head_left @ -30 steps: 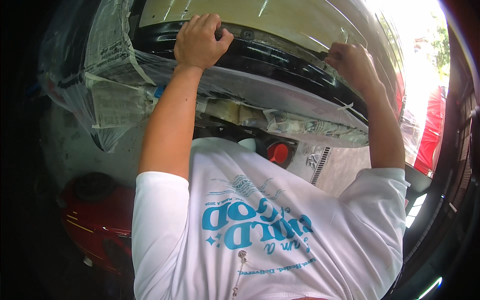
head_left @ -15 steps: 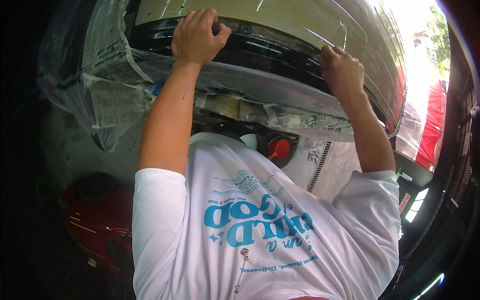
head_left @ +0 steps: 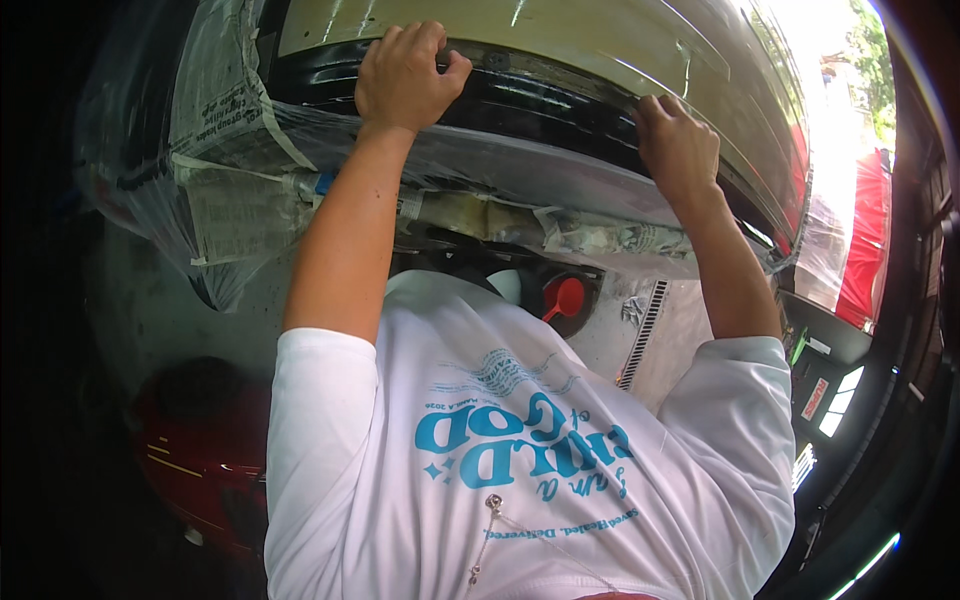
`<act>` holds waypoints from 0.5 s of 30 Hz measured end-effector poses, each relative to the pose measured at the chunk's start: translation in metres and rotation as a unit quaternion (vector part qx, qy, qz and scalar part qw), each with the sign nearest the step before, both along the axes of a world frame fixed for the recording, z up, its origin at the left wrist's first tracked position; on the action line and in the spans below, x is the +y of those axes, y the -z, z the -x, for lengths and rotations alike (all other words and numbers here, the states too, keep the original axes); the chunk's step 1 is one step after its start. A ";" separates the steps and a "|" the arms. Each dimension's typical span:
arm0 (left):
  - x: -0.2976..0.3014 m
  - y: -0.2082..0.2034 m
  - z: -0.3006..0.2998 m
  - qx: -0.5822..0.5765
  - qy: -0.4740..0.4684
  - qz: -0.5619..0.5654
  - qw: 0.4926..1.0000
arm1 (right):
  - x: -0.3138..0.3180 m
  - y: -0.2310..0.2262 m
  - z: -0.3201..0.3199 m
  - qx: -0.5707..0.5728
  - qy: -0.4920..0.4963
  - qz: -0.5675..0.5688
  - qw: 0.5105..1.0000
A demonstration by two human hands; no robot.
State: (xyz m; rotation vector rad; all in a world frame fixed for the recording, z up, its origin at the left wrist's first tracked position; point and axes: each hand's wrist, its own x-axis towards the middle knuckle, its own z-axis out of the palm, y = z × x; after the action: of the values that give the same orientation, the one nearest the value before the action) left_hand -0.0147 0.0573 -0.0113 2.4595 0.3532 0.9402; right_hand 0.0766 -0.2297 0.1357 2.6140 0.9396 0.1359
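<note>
Both my hands are on the lower edge of a gold-beige vehicle panel (head_left: pixel 560 40), where a glossy black strip (head_left: pixel 540 105) runs along it. On the strip's left part, my left hand (head_left: pixel 408 80) is closed with curled fingers. A dark gap shows beside its thumb, and whatever it grips is hidden. Farther right, my right hand (head_left: pixel 680 150) is closed too, fingertips bent against the strip's upper edge. Its palm side is turned away, so I cannot make out anything inside it.
Newspaper (head_left: pixel 215 120) and clear plastic sheeting (head_left: pixel 225 275) cover the left side. More paper (head_left: pixel 600 235) lines the area below the strip. A red dipper (head_left: pixel 566 296) and a floor grate (head_left: pixel 643 335) are below. A dark red vehicle (head_left: pixel 205 470) stands lower left.
The view has shifted slightly. My right hand has slid a little to the left along the strip's edge. My left hand keeps about the same spot on the strip.
</note>
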 end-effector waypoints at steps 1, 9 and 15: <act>0.000 0.001 -0.002 -0.001 -0.004 -0.005 1.000 | 0.005 -0.003 -0.008 0.004 -0.016 0.032 0.999; 0.008 0.000 -0.001 0.011 -0.001 0.005 1.000 | 0.028 -0.044 -0.053 0.106 -0.052 0.050 0.992; 0.004 -0.001 0.000 0.017 0.004 0.008 1.000 | -0.006 -0.013 -0.011 0.007 -0.032 -0.035 0.999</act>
State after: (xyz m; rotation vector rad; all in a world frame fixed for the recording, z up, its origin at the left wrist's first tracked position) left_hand -0.0149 0.0617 -0.0100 2.4630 0.3611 0.8902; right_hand 0.0877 -0.2354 0.1491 2.6525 1.0404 0.1691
